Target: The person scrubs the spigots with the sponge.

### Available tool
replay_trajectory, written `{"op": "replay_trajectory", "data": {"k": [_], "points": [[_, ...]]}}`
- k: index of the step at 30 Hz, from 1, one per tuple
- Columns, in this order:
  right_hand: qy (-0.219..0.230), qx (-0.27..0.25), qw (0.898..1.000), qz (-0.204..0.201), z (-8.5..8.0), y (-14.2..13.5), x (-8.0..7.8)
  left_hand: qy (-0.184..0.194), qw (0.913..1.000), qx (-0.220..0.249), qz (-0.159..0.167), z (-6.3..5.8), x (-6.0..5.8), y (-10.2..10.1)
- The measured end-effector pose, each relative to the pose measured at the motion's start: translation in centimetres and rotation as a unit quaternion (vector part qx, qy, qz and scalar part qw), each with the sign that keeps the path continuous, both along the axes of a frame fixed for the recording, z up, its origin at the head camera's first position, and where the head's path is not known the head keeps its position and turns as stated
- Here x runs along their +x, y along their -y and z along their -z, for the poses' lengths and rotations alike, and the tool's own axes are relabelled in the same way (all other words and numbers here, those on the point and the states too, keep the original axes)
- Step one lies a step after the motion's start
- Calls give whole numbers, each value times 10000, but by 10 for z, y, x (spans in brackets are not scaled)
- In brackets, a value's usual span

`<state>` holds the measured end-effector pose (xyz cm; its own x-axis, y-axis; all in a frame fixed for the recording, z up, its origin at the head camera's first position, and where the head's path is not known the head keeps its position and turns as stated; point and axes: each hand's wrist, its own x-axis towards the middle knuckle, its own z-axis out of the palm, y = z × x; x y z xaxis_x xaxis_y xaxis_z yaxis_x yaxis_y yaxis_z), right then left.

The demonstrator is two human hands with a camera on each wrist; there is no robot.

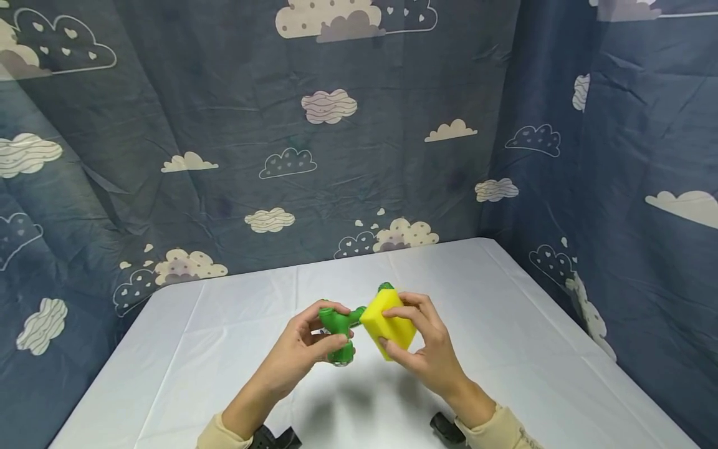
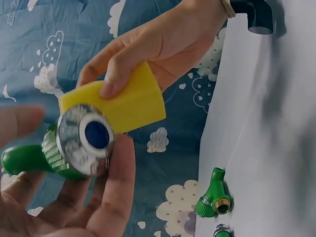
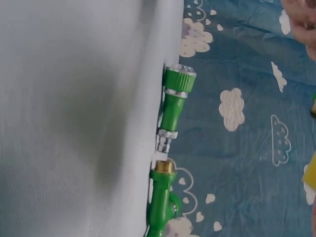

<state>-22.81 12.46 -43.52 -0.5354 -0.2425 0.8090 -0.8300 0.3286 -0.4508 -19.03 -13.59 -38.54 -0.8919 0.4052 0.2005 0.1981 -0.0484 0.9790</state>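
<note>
My left hand (image 1: 305,343) grips a green hose fitting (image 1: 338,324) between thumb and fingers, held up over the table. In the left wrist view, the fitting shows a ribbed collar, a chrome ring with a dark blue centre and a green stub at one side. Close by on the right, my right hand (image 1: 429,346) pinches a yellow sponge block (image 1: 392,324) between thumb and fingers. In the left wrist view the sponge (image 2: 138,103) lies partly behind the fitting's chrome ring. Only a sliver of the sponge shows in the right wrist view.
On the white table (image 1: 224,349) lies a green nozzle (image 3: 173,103) with a ribbed head and chrome end. Beside it lies a green valve piece (image 3: 160,197) with a brass thread. A dark blue cloud-print curtain (image 1: 235,137) hangs behind the table.
</note>
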Motion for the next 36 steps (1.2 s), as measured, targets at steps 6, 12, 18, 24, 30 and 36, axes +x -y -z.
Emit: {"op": "replay_trajectory", "data": {"k": [6, 12, 18, 24, 30, 36], "points": [[-190, 273, 9993, -171, -1, 3, 1, -211, 9987, -340, -318, -1, 1, -4], [101, -103, 9985, 520, -5, 0, -3, -198, 9971, -503, -544, -4, 0, -1], [192, -319, 9989, 277, -6, -2, -1, -520, 9831, -1103, -1363, -6, 0, -1], [85, 20, 9999, 83, -2, 0, 0, -860, 9774, -1349, -1382, -7, 0, -1], [366, -340, 9964, 686, -3, -1, -2, -483, 9857, -1040, -1231, -8, 0, 3], [537, -582, 9962, 375, -4, -3, -2, -564, 9872, -962, -1142, -8, -1, 6]]}}
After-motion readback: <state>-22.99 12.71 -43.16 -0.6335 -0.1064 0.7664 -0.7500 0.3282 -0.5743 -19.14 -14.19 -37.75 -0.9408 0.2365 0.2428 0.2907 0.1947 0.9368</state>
